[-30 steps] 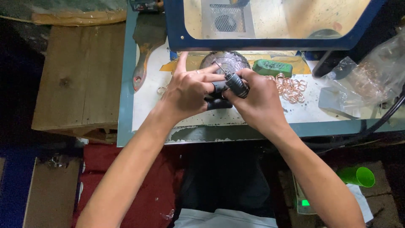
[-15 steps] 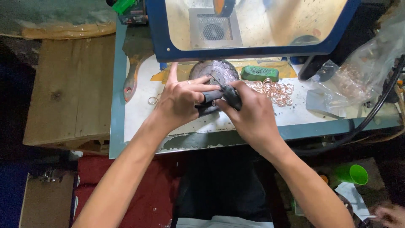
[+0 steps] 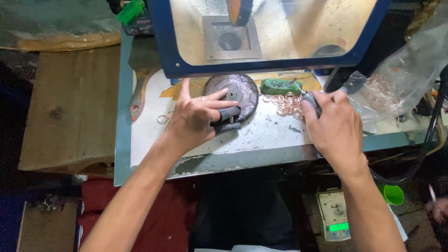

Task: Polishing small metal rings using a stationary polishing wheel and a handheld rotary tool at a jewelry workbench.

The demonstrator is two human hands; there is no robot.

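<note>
My left hand [image 3: 198, 119] rests on the white bench top [image 3: 266, 135], with black covers on two fingers and a small ring pinched between them, next to a dark round pad [image 3: 233, 93]. My right hand [image 3: 333, 123] grips a black rotary handpiece [image 3: 310, 100] whose thin tip points at a pile of small pinkish rings [image 3: 287, 105]. A green compound block [image 3: 280, 85] lies just behind the rings.
A blue-framed clear shield [image 3: 270, 28] with a vent grille stands at the back. A wooden board [image 3: 70, 102] lies left, a plastic bag of rings [image 3: 396, 88] right. Two loose rings [image 3: 162, 119] sit by my left wrist. A small scale [image 3: 333, 214] and a green cup [image 3: 393, 195] sit below.
My hands have come apart. The right hand carried the handpiece to the right, toward the pile of rings, while the left hand stayed by the round pad.
</note>
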